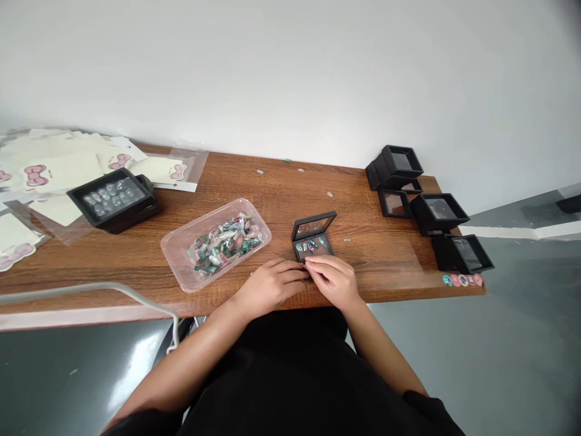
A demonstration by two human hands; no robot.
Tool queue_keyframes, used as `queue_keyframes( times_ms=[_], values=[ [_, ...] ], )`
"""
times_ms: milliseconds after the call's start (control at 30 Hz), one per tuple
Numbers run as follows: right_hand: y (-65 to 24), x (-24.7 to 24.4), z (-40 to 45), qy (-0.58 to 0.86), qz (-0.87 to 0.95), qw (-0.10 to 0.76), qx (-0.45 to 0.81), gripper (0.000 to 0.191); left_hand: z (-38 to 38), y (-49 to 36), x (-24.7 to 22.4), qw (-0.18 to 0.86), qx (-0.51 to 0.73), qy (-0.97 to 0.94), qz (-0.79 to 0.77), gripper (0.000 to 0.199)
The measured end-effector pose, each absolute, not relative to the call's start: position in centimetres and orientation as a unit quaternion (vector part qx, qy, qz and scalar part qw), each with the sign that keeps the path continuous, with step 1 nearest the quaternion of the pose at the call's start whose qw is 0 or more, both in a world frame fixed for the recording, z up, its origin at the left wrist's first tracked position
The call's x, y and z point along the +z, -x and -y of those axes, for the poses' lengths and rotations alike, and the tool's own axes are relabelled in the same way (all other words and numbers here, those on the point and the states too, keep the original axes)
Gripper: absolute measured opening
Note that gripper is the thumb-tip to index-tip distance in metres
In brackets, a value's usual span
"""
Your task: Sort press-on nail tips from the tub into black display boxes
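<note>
A small black display box [313, 247] stands on the table with its hinged clear lid [314, 226] raised. Several shiny green, silver and purple press-on nails [312, 246] lie inside it. My left hand [273, 287] is at the box's near left corner, fingers together and bent, thumb hidden. My right hand [334, 280] covers the near right part of the box, thumb and index finger pinched. The fingertips of both hands meet at the box's front edge. Whatever lies between them is too small to make out.
Left of my hands sits a clear plastic tub [175, 257] of wrapped nails. Farther left are a filled black box [111, 200] and printed cards [59, 172]. Stacked black boxes [438, 215] occupy the right end, with round stickers [463, 280] on the edge. A white cable [113, 286] crosses the front left.
</note>
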State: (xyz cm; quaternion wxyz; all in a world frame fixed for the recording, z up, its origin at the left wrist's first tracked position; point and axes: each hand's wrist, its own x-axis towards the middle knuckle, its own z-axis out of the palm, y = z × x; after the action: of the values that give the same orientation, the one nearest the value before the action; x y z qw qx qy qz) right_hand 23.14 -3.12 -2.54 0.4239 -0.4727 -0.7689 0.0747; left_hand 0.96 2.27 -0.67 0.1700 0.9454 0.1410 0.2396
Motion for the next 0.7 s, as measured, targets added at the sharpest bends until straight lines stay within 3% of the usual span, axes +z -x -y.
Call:
queue_keyframes(
  times_ms=[400,700],
  values=[
    [-23.2,-1.5,2.5,0.482,0.761,0.421,0.107,0.008,-2.3,-0.7,-0.9,0.169,0.253,-0.943,-0.137,0.028],
    [-23.2,-1.3,2.7,0.503,0.744,0.423,0.12,0.023,-2.0,-0.7,0.0,0.117,0.299,-0.938,-0.132,0.028]
  ],
)
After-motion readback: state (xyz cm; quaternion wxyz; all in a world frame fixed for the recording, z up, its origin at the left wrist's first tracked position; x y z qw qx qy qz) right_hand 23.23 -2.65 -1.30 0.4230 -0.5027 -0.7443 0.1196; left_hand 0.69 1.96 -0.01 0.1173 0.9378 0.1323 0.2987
